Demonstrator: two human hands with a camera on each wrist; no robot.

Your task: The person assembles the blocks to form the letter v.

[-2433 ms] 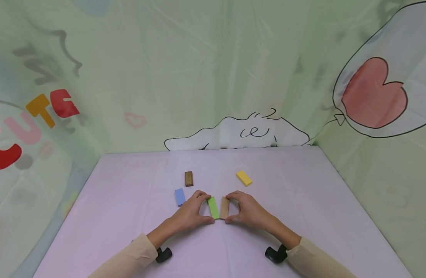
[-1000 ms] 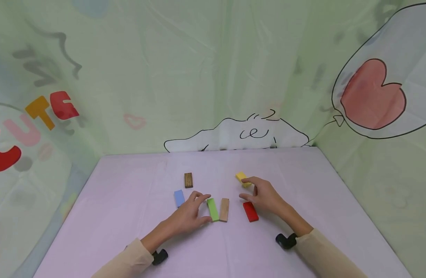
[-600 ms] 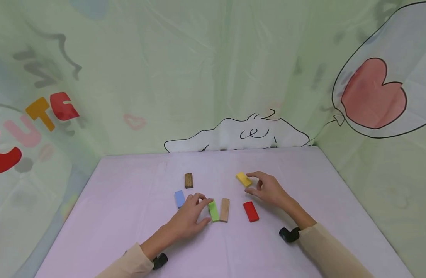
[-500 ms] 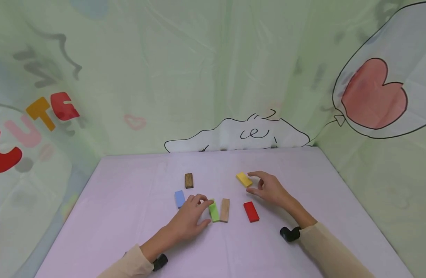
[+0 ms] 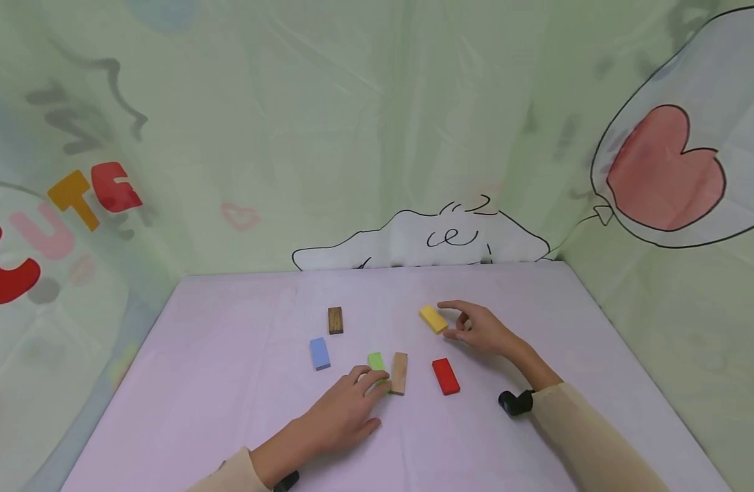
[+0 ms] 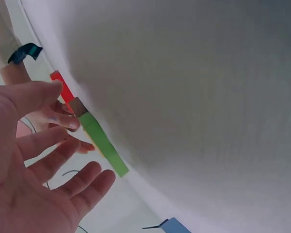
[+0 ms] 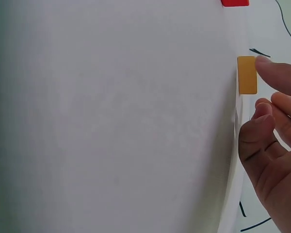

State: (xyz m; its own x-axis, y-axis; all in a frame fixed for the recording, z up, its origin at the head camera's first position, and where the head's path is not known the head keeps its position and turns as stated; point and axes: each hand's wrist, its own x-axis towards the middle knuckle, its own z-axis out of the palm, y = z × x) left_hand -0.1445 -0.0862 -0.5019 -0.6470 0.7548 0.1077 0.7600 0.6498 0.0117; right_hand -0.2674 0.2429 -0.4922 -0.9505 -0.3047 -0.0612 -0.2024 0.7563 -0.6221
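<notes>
My left hand (image 5: 342,413) reaches over the near end of a green block (image 5: 375,359), its fingers loosely bent and hiding part of it. In the left wrist view the green block (image 6: 104,145) lies beyond the fingers, and nothing is gripped. A tan wooden block (image 5: 399,374) stands beside the green one, close to the fingertips. My right hand (image 5: 484,331) is just right of a yellow block (image 5: 433,319), thumb and forefinger apart. The right wrist view has the yellow block (image 7: 247,75) near a fingertip; whether they touch, I cannot tell.
A red block (image 5: 446,376) lies nearer than the right hand. Left of centre are a blue block (image 5: 319,353) and a dark brown wooden block (image 5: 335,320). A pale cloth covers the table (image 5: 229,328), with printed curtains behind and at the sides.
My right hand has left the tan block and moved beside the yellow one, uncovering the red block. My left hand has let go of the green block and shifted nearer, uncovering the blue block.
</notes>
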